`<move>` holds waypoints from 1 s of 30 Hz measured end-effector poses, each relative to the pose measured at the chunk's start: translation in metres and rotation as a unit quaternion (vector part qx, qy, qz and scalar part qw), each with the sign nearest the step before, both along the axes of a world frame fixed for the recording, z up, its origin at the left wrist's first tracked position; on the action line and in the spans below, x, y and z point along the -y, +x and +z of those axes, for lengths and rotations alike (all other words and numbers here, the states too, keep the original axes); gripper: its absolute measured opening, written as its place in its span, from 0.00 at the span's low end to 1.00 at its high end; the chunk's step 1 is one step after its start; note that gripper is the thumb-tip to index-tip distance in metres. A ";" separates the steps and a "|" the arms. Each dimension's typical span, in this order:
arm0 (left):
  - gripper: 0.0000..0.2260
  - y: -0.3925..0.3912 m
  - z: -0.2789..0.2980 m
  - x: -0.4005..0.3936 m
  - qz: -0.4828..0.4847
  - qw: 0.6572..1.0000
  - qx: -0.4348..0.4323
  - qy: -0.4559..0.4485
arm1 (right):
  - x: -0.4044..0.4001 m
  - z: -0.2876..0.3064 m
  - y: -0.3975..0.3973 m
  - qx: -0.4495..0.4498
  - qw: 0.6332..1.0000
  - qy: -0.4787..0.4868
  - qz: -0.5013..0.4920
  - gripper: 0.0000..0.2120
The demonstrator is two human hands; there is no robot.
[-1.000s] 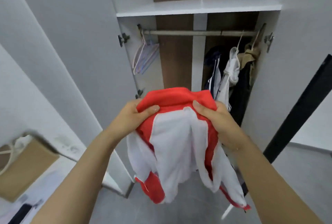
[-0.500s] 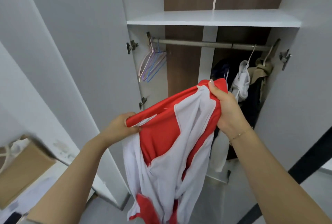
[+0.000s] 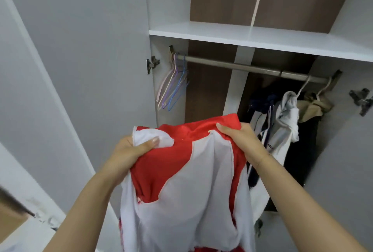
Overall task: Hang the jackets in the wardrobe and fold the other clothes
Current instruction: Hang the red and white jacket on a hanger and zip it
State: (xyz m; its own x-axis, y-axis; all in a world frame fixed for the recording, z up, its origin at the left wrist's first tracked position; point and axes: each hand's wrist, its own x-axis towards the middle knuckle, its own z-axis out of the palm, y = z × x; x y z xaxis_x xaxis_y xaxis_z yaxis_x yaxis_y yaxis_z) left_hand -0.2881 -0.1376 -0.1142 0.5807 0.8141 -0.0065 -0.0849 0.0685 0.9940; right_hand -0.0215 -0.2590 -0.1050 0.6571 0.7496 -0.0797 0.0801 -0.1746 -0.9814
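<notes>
Red-and-white jacket at 6 o'clock, inside out, white lining outward, red panels at top, left hand fingers clamped on its upper left edge, right hand fingers clamped on its upper right, empty hangers at 11 o'clock on wardrobe rail, hung garments at 2 o'clock.

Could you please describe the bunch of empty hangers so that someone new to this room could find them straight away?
Look inside the open wardrobe, below its white shelf, along the metal rail. At the rail's far left end, beside the door hinge, hangs a bunch of thin hangers in pink, purple and blue. Unlike the hangers at the right end, which carry clothes, these are bare.
</notes>
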 end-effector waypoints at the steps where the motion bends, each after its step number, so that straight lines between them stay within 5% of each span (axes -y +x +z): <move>1: 0.06 0.002 0.002 -0.007 0.023 1.000 0.017 -0.005 | -0.013 -0.005 0.003 0.040 0.998 -0.043 0.030 0.11; 4: 0.08 0.012 0.008 -0.034 0.083 0.990 0.094 -0.060 | -0.049 -0.025 0.013 0.184 0.950 -0.194 0.161 0.11; 9: 0.08 0.045 0.011 -0.071 0.110 0.991 0.071 -0.022 | -0.117 -0.060 0.031 0.218 0.927 -0.230 0.203 0.13; 16: 0.12 0.106 0.007 -0.118 0.119 0.990 0.060 -0.052 | -0.236 -0.075 0.071 0.051 0.986 -0.102 0.121 0.08; 20: 0.12 0.133 0.011 -0.140 0.157 0.981 0.071 -0.093 | -0.307 -0.067 0.093 -0.032 0.993 -0.063 0.090 0.24; 27: 0.10 0.148 0.011 -0.170 0.212 0.973 0.058 -0.077 | -0.396 -0.055 0.115 -0.265 0.960 0.019 0.084 0.23; 30: 0.08 0.147 0.005 -0.177 0.224 0.971 0.050 -0.073 | -0.407 -0.049 0.123 -0.259 0.957 0.102 0.078 0.16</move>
State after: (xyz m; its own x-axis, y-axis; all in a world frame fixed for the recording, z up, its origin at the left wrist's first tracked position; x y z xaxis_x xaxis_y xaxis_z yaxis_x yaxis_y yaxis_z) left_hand -0.1407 0.0397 -0.1093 0.1733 0.9794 -0.1036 -0.2336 0.1431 0.9617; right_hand 0.1019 0.1478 -0.1542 0.4486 0.8697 -0.2059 -0.4171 0.0000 -0.9088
